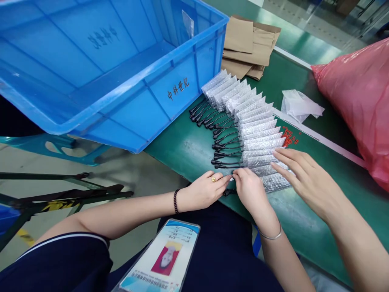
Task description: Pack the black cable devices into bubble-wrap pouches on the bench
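My left hand, with a ring and a dark beaded bracelet, is closed in a pinch at the table's near edge. Fingertips almost meeting it, my right hand is pinched too, a bangle on its wrist. A small whitish bit shows between them, too small to name. Just below lies a black cable connector. Beyond my hands fans a row of bubble-wrap bags, black cable ends sticking out to the left. Another person's hand reaches in from the right over the nearest bags, fingers stretched out.
A large blue plastic crate stands at the left, over the table's edge. Flattened brown cardboard lies behind the row. Small orange-red rings and clear plastic bags are on the green table. A bulging red sack fills the right.
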### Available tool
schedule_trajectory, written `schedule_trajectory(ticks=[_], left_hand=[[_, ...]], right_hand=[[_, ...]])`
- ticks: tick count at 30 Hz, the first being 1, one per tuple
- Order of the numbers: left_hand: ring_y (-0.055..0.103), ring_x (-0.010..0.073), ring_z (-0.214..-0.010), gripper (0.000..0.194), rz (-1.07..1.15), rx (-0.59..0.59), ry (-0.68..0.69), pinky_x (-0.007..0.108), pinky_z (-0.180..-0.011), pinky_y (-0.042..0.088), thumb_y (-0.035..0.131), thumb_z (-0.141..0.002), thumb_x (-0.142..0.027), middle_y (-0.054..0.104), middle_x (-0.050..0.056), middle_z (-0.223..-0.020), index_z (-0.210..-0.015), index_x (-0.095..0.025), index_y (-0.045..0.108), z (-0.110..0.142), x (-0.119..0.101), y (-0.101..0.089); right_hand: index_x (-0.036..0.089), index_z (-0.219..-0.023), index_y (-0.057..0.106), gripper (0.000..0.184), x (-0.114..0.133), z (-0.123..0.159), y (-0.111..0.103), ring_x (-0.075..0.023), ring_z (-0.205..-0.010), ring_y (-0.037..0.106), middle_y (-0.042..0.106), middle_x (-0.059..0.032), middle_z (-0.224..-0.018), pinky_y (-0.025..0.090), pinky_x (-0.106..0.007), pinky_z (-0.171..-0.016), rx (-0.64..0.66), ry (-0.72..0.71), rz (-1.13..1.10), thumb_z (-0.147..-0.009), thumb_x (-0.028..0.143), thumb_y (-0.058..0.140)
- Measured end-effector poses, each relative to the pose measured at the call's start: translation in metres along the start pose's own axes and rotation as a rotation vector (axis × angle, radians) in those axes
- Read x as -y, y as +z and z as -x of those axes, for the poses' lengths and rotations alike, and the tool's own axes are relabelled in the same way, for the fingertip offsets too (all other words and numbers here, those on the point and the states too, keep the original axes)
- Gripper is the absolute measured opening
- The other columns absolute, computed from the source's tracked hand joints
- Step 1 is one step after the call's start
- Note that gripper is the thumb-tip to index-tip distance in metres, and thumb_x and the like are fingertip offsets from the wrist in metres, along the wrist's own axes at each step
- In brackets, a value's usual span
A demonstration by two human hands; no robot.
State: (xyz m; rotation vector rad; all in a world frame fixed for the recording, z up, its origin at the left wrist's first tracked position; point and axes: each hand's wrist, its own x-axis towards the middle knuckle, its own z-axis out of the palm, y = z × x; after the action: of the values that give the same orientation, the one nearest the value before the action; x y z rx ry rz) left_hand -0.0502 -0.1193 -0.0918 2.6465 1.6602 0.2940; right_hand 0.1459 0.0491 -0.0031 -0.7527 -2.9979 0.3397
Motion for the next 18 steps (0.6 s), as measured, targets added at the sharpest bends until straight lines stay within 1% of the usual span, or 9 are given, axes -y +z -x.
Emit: schedule_trajectory(ticks=[1, 2, 4, 6, 8, 11, 14, 16, 18], left_hand=[[0.052, 0.0239, -0.102, 0.032, 0.005, 0.004, -0.002, 0.037, -0.076, 0.04, 0.042, -0.092, -0.017, 0.053, 0.014, -0.13, -0.121, -0.008, 0.053, 0.0, 0.001, -0.001], [0.052, 0.0235, -0.102, 0.034, 0.014, 0.007, -0.006, 0.037, -0.077, 0.04, 0.042, -0.092, -0.015, 0.053, 0.014, -0.13, -0.123, -0.009, 0.052, -0.001, 0.001, -0.001], [0.052, 0.0228, -0.102, 0.037, 0.035, 0.003, -0.029, 0.037, -0.078, 0.04, 0.042, -0.091, -0.015, 0.053, 0.014, -0.13, -0.127, -0.01, 0.049, -0.002, 0.001, -0.001], [0.051, 0.0226, -0.103, 0.04, 0.052, 0.003, -0.05, 0.037, -0.08, 0.04, 0.044, -0.091, -0.018, 0.053, 0.014, -0.13, -0.13, -0.011, 0.046, -0.003, -0.001, -0.001], [0.051, 0.0229, -0.103, 0.043, 0.061, 0.005, -0.07, 0.037, -0.081, 0.041, 0.047, -0.089, -0.023, 0.054, 0.015, -0.128, -0.13, -0.011, 0.046, -0.004, -0.004, -0.001], [0.051, 0.0234, -0.104, 0.047, 0.069, 0.003, -0.074, 0.038, -0.082, 0.04, 0.051, -0.087, -0.026, 0.053, 0.015, -0.128, -0.13, -0.01, 0.046, -0.005, -0.006, -0.001], [0.048, 0.0245, -0.11, 0.047, 0.079, -0.014, -0.059, 0.039, -0.087, 0.038, 0.048, -0.089, -0.031, 0.051, 0.014, -0.131, -0.131, -0.009, 0.045, -0.005, -0.005, 0.0], [0.047, 0.026, -0.114, 0.049, 0.08, -0.037, -0.062, 0.04, -0.09, 0.036, 0.044, -0.092, -0.04, 0.051, 0.014, -0.132, -0.13, -0.009, 0.046, -0.005, -0.005, 0.002], [0.046, 0.0268, -0.115, 0.057, 0.066, -0.069, -0.067, 0.04, -0.091, 0.036, 0.041, -0.091, -0.05, 0.053, 0.015, -0.13, -0.13, -0.009, 0.046, -0.004, -0.007, 0.002]], right_hand=[[0.026, -0.123, 0.054, 0.038, -0.01, -0.002, -0.009, -0.0206, -0.132, 0.038, 0.05, -0.007, -0.135, 0.032, -0.043, -0.111, 0.003, -0.131, 0.003, -0.095, 0.017, 0.03], [0.024, -0.128, 0.05, 0.039, -0.018, -0.005, -0.015, -0.0202, -0.137, 0.031, 0.044, -0.0072, -0.141, 0.027, -0.044, -0.114, 0.004, -0.21, 0.026, -0.096, 0.016, 0.03], [0.017, -0.133, 0.044, 0.041, -0.025, -0.017, -0.017, -0.0212, -0.139, 0.025, 0.037, -0.011, -0.146, 0.024, -0.046, -0.116, -0.014, -0.312, 0.09, -0.095, 0.012, 0.03], [0.013, -0.133, 0.043, 0.04, -0.023, -0.03, -0.012, -0.0221, -0.139, 0.026, 0.037, -0.0138, -0.146, 0.028, -0.048, -0.115, -0.054, -0.303, 0.147, -0.095, 0.01, 0.032], [0.012, -0.132, 0.044, 0.04, -0.017, -0.04, -0.007, -0.0225, -0.139, 0.027, 0.039, -0.0145, -0.145, 0.032, -0.05, -0.112, -0.098, -0.281, 0.185, -0.094, 0.008, 0.033], [0.01, -0.132, 0.044, 0.041, -0.012, -0.052, -0.002, -0.0232, -0.138, 0.029, 0.041, -0.016, -0.143, 0.034, -0.049, -0.111, -0.148, -0.256, 0.293, -0.093, 0.005, 0.033], [0.005, -0.131, 0.045, 0.042, -0.017, -0.064, 0.004, -0.0251, -0.137, 0.03, 0.041, -0.0189, -0.142, 0.033, -0.048, -0.111, -0.178, -0.243, 0.441, -0.091, 0.004, 0.031], [0.003, -0.131, 0.045, 0.044, -0.022, -0.072, 0.013, -0.0257, -0.136, 0.031, 0.041, -0.02, -0.142, 0.033, -0.047, -0.111, -0.193, -0.259, 0.524, -0.09, 0.003, 0.028], [0.002, -0.13, 0.046, 0.046, -0.026, -0.078, 0.023, -0.0264, -0.135, 0.033, 0.043, -0.0204, -0.14, 0.034, -0.046, -0.11, -0.227, -0.308, 0.572, -0.088, 0.003, 0.027]])
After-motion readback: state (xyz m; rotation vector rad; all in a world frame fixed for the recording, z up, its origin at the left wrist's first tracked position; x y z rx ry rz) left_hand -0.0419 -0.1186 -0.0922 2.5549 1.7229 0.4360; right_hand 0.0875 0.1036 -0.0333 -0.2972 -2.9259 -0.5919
